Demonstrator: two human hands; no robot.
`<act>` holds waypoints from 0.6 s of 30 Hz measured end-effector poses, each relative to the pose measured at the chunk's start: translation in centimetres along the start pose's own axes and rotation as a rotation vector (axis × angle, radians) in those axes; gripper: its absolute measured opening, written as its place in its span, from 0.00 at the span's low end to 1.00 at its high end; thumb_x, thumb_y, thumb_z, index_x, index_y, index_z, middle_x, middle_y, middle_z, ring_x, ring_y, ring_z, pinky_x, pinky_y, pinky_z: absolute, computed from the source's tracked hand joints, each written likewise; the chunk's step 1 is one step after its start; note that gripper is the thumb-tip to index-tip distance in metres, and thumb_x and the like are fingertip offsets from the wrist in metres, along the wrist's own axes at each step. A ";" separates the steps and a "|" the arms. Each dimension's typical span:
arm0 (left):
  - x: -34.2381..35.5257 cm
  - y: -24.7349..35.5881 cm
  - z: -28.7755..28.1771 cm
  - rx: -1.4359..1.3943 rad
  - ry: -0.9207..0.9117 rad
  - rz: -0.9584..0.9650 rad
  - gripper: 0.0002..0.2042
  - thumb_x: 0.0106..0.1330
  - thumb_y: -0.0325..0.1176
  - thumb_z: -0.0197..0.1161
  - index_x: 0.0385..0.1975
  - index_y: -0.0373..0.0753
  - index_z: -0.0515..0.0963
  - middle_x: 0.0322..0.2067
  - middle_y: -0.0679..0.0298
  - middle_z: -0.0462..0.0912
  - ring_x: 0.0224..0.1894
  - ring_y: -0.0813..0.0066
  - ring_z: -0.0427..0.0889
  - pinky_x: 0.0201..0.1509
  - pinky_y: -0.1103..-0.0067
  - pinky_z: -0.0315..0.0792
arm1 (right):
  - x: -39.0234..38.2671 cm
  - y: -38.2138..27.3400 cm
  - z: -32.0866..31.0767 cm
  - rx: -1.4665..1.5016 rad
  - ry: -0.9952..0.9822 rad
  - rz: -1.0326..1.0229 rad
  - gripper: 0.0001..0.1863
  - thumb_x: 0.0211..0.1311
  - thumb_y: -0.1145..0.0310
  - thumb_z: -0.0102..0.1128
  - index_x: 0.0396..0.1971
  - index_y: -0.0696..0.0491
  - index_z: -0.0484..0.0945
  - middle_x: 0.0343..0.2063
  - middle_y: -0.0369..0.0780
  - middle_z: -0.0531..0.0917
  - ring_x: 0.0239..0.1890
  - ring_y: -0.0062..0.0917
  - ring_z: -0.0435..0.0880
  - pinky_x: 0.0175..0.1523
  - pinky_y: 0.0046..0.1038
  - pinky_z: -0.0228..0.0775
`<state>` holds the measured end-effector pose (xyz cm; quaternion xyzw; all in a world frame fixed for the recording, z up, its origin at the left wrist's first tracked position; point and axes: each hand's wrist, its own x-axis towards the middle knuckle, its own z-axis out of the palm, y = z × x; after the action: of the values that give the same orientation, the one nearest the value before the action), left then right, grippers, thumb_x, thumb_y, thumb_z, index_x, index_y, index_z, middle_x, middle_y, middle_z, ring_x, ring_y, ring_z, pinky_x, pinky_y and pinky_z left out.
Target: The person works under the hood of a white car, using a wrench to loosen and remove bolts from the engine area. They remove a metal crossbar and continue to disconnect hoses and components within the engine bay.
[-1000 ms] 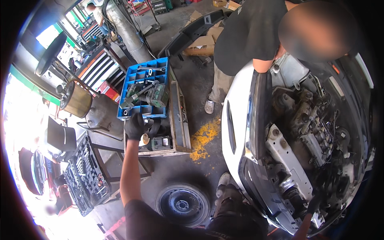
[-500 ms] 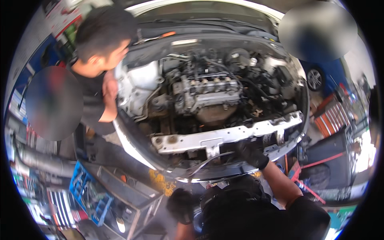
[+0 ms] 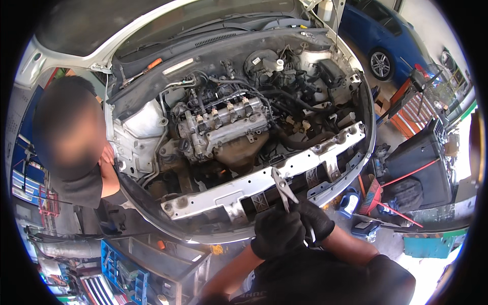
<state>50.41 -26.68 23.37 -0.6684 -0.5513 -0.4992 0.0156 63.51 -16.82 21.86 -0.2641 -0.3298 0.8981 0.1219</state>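
Note:
Both my hands wear black gloves and are close together just in front of the car's front crossmember. A pair of metal pliers [image 3: 285,190] points up and away from me, its jaws over the white crossmember [image 3: 239,189]. My left hand [image 3: 277,230] is closed round the pliers' lower part. Against it, my right hand [image 3: 315,219] is also closed at the handles; a handle end shows between the two. The gloves hide most of the grip. Behind the crossmember lies the exposed engine [image 3: 226,124] in the open bay.
At the left, a person [image 3: 84,178] in dark clothing leans by the fender. A blue tool tray [image 3: 124,269] rests on a metal cart [image 3: 178,269] at lower left. An orange-handled tool [image 3: 147,68] lies below the windscreen. Right: a blue jug [image 3: 348,202] and a red-framed object [image 3: 373,195].
My left hand has risen from low in front of the car to meet my right hand. The pliers now show clearly between them. The view has shifted, and the person at left appears lower.

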 end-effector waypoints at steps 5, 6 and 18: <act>4.7 -4.0 5.5 0.077 0.032 0.020 0.11 0.50 0.30 0.67 0.34 0.39 0.79 0.44 0.56 0.80 0.34 0.63 0.82 0.32 0.72 0.74 | 3.4 -8.2 -5.0 0.090 0.020 -0.145 0.25 0.60 0.77 0.55 0.58 0.55 0.66 0.42 0.40 0.78 0.43 0.25 0.80 0.45 0.24 0.75; 5.6 -5.5 6.4 0.054 0.007 0.031 0.12 0.51 0.32 0.67 0.36 0.40 0.79 0.45 0.56 0.79 0.36 0.63 0.82 0.32 0.71 0.74 | 4.2 -9.9 -7.1 0.013 0.032 -0.189 0.28 0.57 0.81 0.55 0.59 0.55 0.64 0.43 0.41 0.78 0.44 0.26 0.79 0.46 0.24 0.75; 12.8 -43.7 8.5 0.825 -0.048 -0.485 0.20 0.57 0.38 0.58 0.48 0.38 0.70 0.49 0.50 0.72 0.54 0.51 0.70 0.55 0.55 0.66 | 26.4 -31.8 -19.3 -0.761 0.041 -0.064 0.12 0.62 0.70 0.60 0.44 0.57 0.76 0.29 0.33 0.78 0.30 0.16 0.77 0.40 0.21 0.73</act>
<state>21.72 4.55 4.75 -0.4700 -0.8436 -0.2122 0.1500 53.76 27.67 19.92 -0.2981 -0.6452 0.7018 0.0496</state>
